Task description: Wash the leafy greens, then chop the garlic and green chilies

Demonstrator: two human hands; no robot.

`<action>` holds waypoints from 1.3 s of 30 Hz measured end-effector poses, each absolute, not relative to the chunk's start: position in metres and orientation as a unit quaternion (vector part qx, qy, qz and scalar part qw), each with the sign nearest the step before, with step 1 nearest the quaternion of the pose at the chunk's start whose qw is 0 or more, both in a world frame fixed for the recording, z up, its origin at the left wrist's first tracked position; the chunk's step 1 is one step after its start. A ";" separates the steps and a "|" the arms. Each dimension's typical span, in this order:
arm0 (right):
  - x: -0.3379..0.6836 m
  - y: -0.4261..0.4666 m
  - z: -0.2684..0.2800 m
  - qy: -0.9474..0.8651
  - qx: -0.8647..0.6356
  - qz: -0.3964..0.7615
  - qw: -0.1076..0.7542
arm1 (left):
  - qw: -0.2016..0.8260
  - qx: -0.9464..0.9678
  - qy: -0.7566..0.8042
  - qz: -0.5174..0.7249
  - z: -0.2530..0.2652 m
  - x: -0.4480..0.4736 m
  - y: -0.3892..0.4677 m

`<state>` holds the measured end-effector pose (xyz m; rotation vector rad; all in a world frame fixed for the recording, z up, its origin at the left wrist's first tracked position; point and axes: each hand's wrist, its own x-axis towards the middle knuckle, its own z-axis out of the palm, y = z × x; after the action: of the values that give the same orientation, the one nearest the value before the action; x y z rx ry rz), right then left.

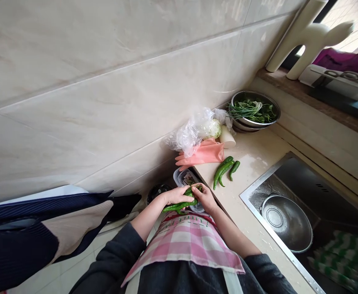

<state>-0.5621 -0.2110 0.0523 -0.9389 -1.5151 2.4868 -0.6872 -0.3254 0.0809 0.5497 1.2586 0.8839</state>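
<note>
In the head view, my left hand is closed around several long green chili peppers, held in front of the apron. My right hand meets it at the stem end, its fingers pinched on a pepper there. Just beyond both hands is a clear plastic container, below the counter's edge and partly hidden by them. More green peppers lie on the counter to the right of my hands.
Pink rubber gloves, a clear plastic bag, a cabbage and a white cylindrical piece sit by the wall. Behind them stands a metal bowl of leafy greens. At right, a sink holds a metal basin.
</note>
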 end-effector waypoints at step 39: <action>-0.602 -0.101 0.064 -0.707 -0.680 0.191 0.043 | 0.689 0.029 0.423 0.588 0.060 -0.735 -0.320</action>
<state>-0.6019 -0.1009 0.0641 -2.0800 -2.1621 0.5837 -0.7348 -0.3204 0.0605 0.0654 0.9461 1.3166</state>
